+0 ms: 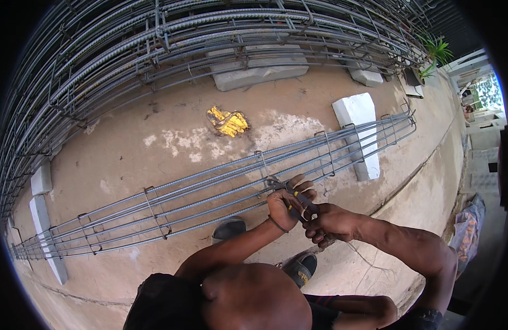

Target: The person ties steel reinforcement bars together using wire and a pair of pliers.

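Just right of centre, pliers (294, 211) with black and yellow handles reach toward a long cage of ribbed steel bars (210, 193). Their jaws are at a bar beside one of the bent square stirrups (262, 165). My left hand (282, 208) is around the pliers near the jaws, some of its fingers stretching past the handles. Closed on the handle ends is my right hand (332, 223). Whether the jaws grip a wire is too small to tell.
The cage rests on white blocks, one to the right (355, 110), another at far left (40, 225). Yellow gloves (230, 122) lie on the concrete floor (127, 165) beyond it. Stacked steel cages (171, 33) line the far side. My shoes (302, 268) are close to the cage.
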{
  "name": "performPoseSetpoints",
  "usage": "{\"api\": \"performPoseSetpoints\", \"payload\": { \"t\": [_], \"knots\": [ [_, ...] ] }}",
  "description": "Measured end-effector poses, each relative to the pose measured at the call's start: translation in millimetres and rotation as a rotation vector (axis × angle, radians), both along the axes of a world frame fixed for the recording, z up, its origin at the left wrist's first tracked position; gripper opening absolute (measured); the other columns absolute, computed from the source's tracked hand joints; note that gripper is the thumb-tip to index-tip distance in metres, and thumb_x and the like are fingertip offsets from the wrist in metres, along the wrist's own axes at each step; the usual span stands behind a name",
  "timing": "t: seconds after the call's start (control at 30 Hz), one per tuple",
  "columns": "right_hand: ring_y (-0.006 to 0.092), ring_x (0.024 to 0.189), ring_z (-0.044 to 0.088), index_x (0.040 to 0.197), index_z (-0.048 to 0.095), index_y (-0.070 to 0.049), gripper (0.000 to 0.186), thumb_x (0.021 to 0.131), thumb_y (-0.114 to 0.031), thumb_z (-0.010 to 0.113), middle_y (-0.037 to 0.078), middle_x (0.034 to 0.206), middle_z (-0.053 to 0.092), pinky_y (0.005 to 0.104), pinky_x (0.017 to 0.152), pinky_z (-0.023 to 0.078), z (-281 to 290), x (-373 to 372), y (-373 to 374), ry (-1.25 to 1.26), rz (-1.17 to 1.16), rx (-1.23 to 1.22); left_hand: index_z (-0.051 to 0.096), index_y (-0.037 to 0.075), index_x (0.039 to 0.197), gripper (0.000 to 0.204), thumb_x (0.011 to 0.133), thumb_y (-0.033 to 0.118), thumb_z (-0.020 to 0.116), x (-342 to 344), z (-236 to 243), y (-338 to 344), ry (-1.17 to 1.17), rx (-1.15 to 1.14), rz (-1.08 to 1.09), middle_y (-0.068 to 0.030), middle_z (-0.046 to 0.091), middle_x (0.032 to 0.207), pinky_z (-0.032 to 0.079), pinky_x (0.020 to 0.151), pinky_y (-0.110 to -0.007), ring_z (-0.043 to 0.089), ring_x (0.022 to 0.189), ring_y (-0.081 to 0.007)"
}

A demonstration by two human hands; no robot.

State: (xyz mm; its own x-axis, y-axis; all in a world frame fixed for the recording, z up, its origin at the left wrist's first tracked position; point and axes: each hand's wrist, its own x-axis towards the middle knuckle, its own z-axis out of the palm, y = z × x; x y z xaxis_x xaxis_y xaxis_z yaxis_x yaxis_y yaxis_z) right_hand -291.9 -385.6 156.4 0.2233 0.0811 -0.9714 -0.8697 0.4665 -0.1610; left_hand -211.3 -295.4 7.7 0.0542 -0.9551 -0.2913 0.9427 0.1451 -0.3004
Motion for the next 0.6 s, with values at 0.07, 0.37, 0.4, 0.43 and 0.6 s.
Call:
{"api": "performPoseSetpoints", "payload": {
  "t": [0.07, 0.37, 0.4, 0.43, 0.6],
  "knots": [
    [0.0226, 0.067, 0.060, 0.105, 0.045, -0.004, 0.019, 0.089, -0.005, 0.057, 0.011, 0.078, 0.059, 0.0381, 0.062, 0.051, 13.1, 14.3, -13.0, 0.035, 0.190, -0.124, 0.049, 0.000, 0.133, 0.063, 0.071, 0.014, 0.048, 0.7, 9.3, 1.2, -0.065, 0.092, -0.099, -0.0238, 0.054, 0.128, 0.035, 0.108, -0.048, 0.051, 0.119, -0.0316],
    [0.0373, 0.081, 0.063, 0.122, 0.039, 0.007, 0.043, 0.085, -0.007, 0.055, 0.024, 0.088, 0.061, 0.0463, 0.071, 0.050, 24.6, 19.0, -11.2, -0.121, 1.628, -1.386, 0.053, -0.004, 0.120, 0.046, 0.083, 0.023, 0.060, 18.2, 61.5, -24.8, 0.211, 0.219, -0.024, -0.0205, 0.055, 0.124, 0.034, 0.110, -0.047, 0.053, 0.117, -0.0328],
    [0.0373, 0.081, 0.063, 0.122, 0.039, 0.007, 0.043, 0.085, -0.007, 0.055, 0.024, 0.088, 0.061, 0.0463, 0.071, 0.050, 17.2, 9.7, -7.7, -0.111, 1.631, -1.377, 0.058, 0.000, 0.100, 0.031, 0.088, 0.028, 0.065, 14.1, 68.3, -31.5, 0.256, 0.335, -0.035, -0.0160, 0.059, 0.110, 0.038, 0.107, -0.046, 0.057, 0.106, -0.0316],
    [0.0346, 0.078, 0.061, 0.125, 0.038, 0.005, 0.047, 0.084, -0.009, 0.057, 0.021, 0.087, 0.059, 0.0456, 0.070, 0.049, 10.3, 6.3, -4.2, -0.145, 1.695, -1.505, 0.058, 0.000, 0.100, 0.031, 0.088, 0.028, 0.065, 11.5, 58.4, -32.3, 0.254, 0.331, -0.022, -0.0160, 0.059, 0.110, 0.038, 0.107, -0.046, 0.057, 0.106, -0.0316],
    [0.0379, 0.075, 0.059, 0.132, 0.035, 0.002, 0.059, 0.083, -0.016, 0.063, 0.022, 0.083, 0.058, 0.0487, 0.067, 0.047, 15.9, 2.9, 9.3, -0.354, 1.378, -1.583, 0.052, 0.007, 0.080, 0.028, 0.090, 0.030, 0.065, 1.6, 10.7, -31.3, 0.163, 0.206, -0.054, -0.0079, 0.057, 0.081, 0.048, 0.097, -0.045, 0.060, 0.093, -0.0289]
  ]
}}
